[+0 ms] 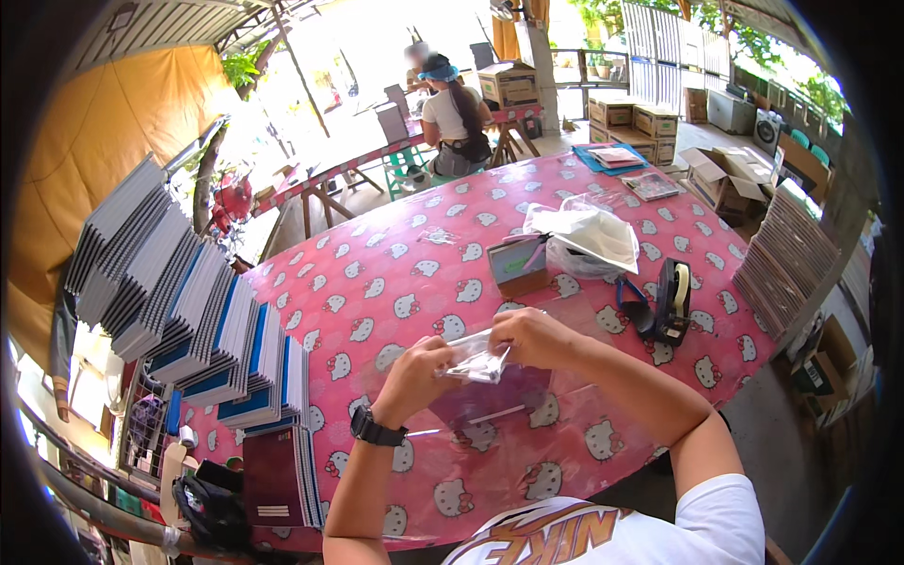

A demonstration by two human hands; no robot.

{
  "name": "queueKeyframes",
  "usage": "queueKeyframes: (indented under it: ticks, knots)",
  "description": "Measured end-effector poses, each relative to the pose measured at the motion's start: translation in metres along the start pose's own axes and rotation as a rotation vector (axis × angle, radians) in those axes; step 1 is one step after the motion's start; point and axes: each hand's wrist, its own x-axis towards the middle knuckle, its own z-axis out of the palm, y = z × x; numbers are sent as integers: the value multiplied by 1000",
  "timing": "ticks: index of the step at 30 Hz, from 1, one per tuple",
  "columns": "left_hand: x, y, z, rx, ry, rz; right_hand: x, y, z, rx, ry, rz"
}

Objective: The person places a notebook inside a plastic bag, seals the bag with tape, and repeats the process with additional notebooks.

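Observation:
Near the middle of the table, my left hand (426,369) and my right hand (529,339) are closed on a clear plastic sleeve (478,362), gathered and wrinkled between them. The fingertips of both hands pinch its upper part. Below it a purple notebook (490,395) lies on the pink table; I cannot tell whether it is inside the plastic. My left wrist wears a black watch (377,429). Beyond my right hand stands a small open box (520,271). To its right are blue-handled scissors (635,307) and a black tape dispenser (674,303).
Stacked spiral notebooks (202,311) line the left edge, with a maroon one (275,478) nearest me. A white plastic bag (586,235) and a blue folder (610,158) lie farther back. A brown stack (789,259) borders the right edge. Another person (456,122) sits beyond the table.

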Motion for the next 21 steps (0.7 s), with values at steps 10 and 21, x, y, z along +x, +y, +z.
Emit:
queueKeyframes:
  ticks: [10,21]
  knots:
    - [-1,5,-2,100,-60,-251,9,6,3,-39,-121,97]
    - [32,-54,0,-355,-79,-377,47,50,-8,226,-182,357]
